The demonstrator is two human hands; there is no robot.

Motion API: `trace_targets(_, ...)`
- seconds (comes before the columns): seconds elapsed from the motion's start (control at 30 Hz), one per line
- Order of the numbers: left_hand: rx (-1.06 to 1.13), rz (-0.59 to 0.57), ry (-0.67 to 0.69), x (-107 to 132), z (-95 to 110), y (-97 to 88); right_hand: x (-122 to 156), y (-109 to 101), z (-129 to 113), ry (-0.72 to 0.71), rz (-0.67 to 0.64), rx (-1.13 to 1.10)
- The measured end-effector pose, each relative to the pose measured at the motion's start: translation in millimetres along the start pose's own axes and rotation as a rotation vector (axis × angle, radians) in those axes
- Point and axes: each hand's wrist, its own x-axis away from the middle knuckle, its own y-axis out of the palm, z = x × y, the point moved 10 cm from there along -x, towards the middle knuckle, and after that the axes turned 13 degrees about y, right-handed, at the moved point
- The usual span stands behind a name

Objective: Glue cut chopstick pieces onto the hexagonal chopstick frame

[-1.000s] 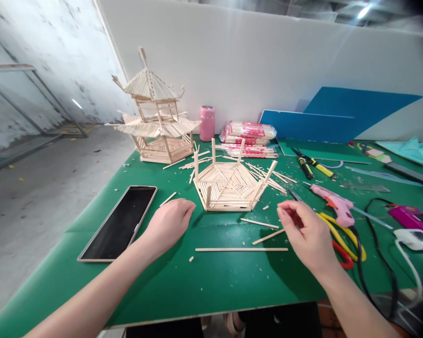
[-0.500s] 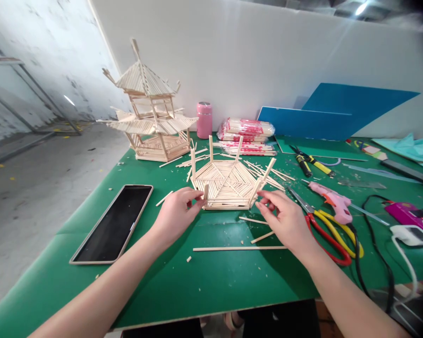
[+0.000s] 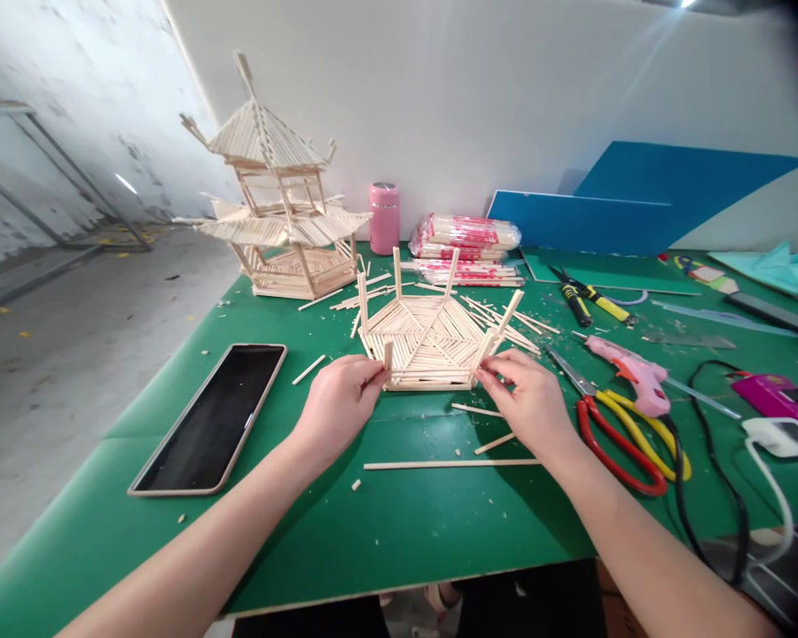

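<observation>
Seen from your head camera, you are leaning both forearms (image 3: 206, 523) in over a green table (image 3: 399, 540), wrists bending inward, palms facing each other. Your left hand (image 3: 338, 399) is pinching thumb to fingertips at the near-left corner of a hexagonal chopstick platform (image 3: 432, 332); your right hand (image 3: 532, 408) is pinching at its near-right corner. Whether those fingertips are gripping the posts (image 3: 397, 273) or a rail between them, the view is not telling. The platform is lying flat at mid-table, six posts rising from its rim.

The table's near edge is running beneath your forearms, with green surface and crumbs stretching between it and one long stick (image 3: 450, 464). Two shorter sticks (image 3: 477, 410) are lying beside your right hand. On your left, one smartphone (image 3: 213, 421) is lying near the table's side edge; on your right, one pair of scissors (image 3: 591, 394) and one pink glue gun (image 3: 629, 370) are crowding your elbow room. Behind, one two-roofed chopstick pagoda (image 3: 285, 221) and one pink bottle (image 3: 384, 220) are standing near two blue boards (image 3: 692, 190).
</observation>
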Motion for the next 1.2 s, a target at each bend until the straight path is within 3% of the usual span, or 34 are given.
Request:
trace_targets(0.57, -0.023, 0.026, 0.001, 0.9, 2.8, -1.6, 1.8, -0.9, -0.8, -0.008, 0.001, -0.002)
trace_targets(0.83, -0.090, -0.028, -0.039, 20.5, -7.7, -9.9, 20.4, -41.5, 29.6, 0.064, 0.063, 0.102)
trace_targets(0.97, -0.097, -0.051, 0.054, 37.6, 11.0, -7.6, 29.3, -27.9, 25.1, 0.009, -0.092, 0.177)
trace_targets(1.2, -0.148, -0.114, 0.237, 56.5, 68.1, 17.4, 26.3, 8.7, -1.4, -0.133, -0.316, 0.337)
